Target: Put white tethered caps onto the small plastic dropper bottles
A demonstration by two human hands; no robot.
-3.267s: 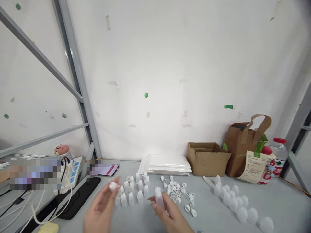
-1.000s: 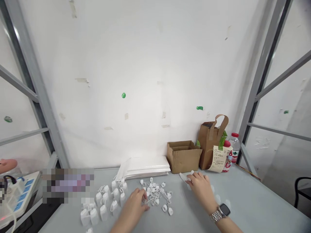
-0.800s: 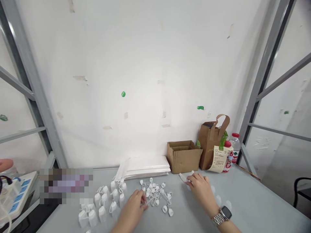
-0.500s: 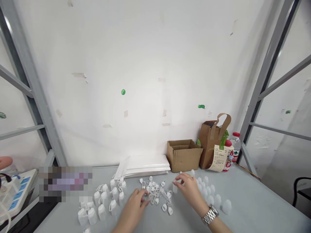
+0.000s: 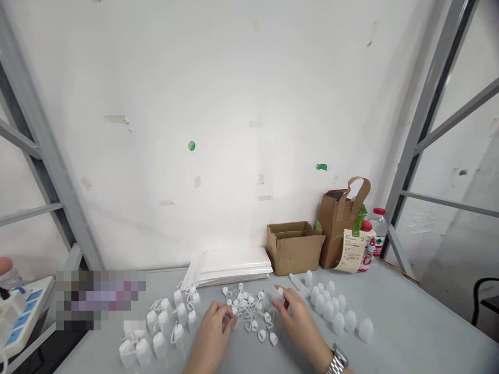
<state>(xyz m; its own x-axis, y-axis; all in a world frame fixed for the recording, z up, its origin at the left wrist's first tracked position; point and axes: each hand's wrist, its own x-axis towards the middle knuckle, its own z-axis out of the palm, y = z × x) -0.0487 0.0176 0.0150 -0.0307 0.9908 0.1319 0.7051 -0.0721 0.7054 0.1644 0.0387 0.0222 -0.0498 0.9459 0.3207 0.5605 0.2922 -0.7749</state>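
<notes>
My left hand [image 5: 213, 332] is at the left edge of a pile of small white caps with looped cords [image 5: 245, 306]. Its thumb and forefinger are pinched at one white cap [image 5: 234, 310]. Right of the pile, my right hand [image 5: 299, 318] grips a small translucent white container [image 5: 278, 295] between thumb and fingers, which partly cover it. Several similar translucent domed containers [image 5: 328, 306] stand in a group to the right. On the left, rows of white containers with caps and cord loops [image 5: 159, 343] stand upright.
White flat sheets or packets [image 5: 234, 265] lie stacked by the wall. An open cardboard box [image 5: 296, 254], a brown paper bag [image 5: 331, 234] and a red-capped bottle [image 5: 378, 226] stand at the back right. A power strip [image 5: 27, 306] lies far left, near a blurred patch.
My right hand has moved slightly left and down towards the pile with the translucent container. My left hand stays at the pile's edge. The view has shifted a little.
</notes>
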